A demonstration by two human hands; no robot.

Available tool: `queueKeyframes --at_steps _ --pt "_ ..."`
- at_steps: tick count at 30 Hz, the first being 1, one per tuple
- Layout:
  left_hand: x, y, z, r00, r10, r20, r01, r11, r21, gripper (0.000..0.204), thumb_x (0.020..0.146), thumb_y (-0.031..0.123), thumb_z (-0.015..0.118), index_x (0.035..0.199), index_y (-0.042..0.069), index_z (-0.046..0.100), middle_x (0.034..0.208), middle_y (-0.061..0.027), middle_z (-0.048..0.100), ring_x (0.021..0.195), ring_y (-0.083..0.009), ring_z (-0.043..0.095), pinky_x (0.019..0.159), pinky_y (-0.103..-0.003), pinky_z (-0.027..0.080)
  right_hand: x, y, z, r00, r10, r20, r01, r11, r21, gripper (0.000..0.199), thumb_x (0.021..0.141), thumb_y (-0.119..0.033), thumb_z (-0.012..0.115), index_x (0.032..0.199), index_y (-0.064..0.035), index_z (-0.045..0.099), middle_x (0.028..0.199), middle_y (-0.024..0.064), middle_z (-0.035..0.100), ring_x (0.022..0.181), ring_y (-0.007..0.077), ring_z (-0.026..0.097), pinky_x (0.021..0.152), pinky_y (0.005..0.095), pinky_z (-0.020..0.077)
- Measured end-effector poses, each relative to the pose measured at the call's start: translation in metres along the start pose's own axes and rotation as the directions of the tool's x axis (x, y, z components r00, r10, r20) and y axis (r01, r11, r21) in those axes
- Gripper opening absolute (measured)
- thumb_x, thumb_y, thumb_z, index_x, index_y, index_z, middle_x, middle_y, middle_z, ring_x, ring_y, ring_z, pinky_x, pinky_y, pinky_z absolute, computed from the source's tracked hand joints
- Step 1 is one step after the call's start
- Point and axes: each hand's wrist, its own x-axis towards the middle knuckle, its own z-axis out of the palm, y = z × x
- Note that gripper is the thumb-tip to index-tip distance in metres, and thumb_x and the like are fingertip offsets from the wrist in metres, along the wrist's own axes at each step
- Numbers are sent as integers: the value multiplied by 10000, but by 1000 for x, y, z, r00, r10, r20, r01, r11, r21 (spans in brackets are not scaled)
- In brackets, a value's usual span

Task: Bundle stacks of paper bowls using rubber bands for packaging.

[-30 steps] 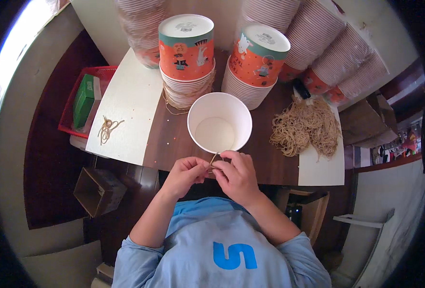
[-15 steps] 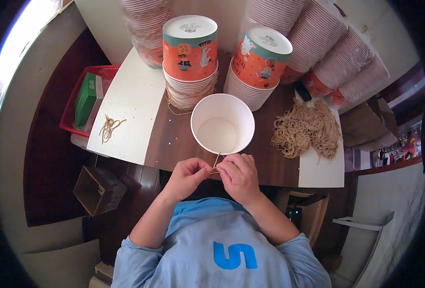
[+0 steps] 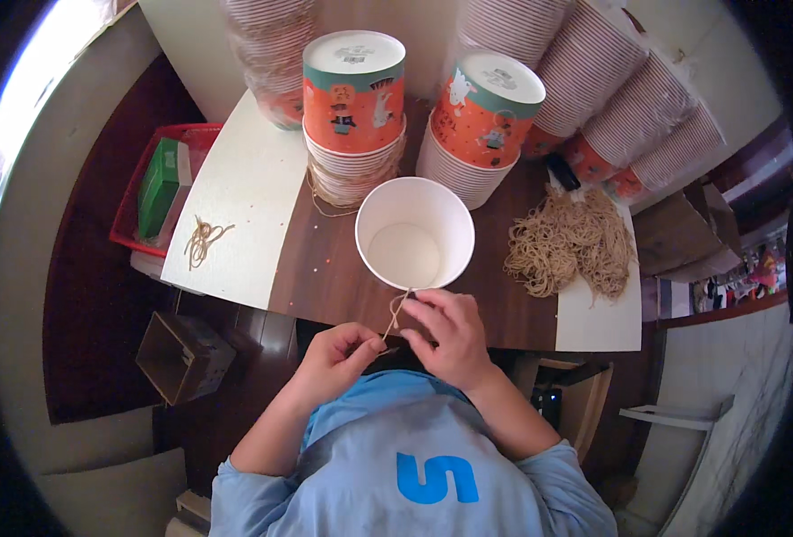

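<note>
A white paper bucket stands mouth up at the table's near edge. From its near rim hangs a thin tan string with a small loop in it. My left hand pinches the string's lower end between thumb and forefinger, below the rim. Beside the loop is my right hand, thumb and fingers apart, its fingertips close to the rim and string. Whether they touch the string is hard to see. Where the string fastens on the bucket is partly hidden by the fingertips.
Behind stand two upside-down stacks of orange and green paper buckets, a left stack wound with string and a right stack. A tan string heap lies right, a small string bundle left. Wrapped bucket stacks line the back.
My left hand has drawn down and left, pulling the string longer. My right hand's fingers have spread from their pinch at the string. A loop now shows below the rim.
</note>
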Motion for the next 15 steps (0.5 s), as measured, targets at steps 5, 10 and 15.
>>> queueKeyframes --at_steps 5,10,15 --pt "-5 22 10 996 58 67 -55 998 -36 123 906 100 584 881 -14 623 762 -14 608 696 -51 527 610 -212 447 -3 11 12 975 -220 23 220 975 22 292 673 -54 720 956 -86 659 988 78 612 781 227 578 694 338 447" --pt "-9 39 5 963 254 85 -259 965 51 114 903 86 583 883 -20 620 762 -21 612 679 -49 521 598 -204 441 1 24 3 980 -198 5 197 979 53 284 687 -74 713 962 -68 642 1040 69 622 798 219 596 711 366 450" --pt "-6 34 6 984 169 48 -169 986 5 117 900 90 590 887 -19 630 778 -30 623 683 -48 529 596 -203 442 6 6 -11 982 -186 -27 188 976 107 321 664 -67 753 966 -68 646 1040 78 640 768 229 605 682 340 450"
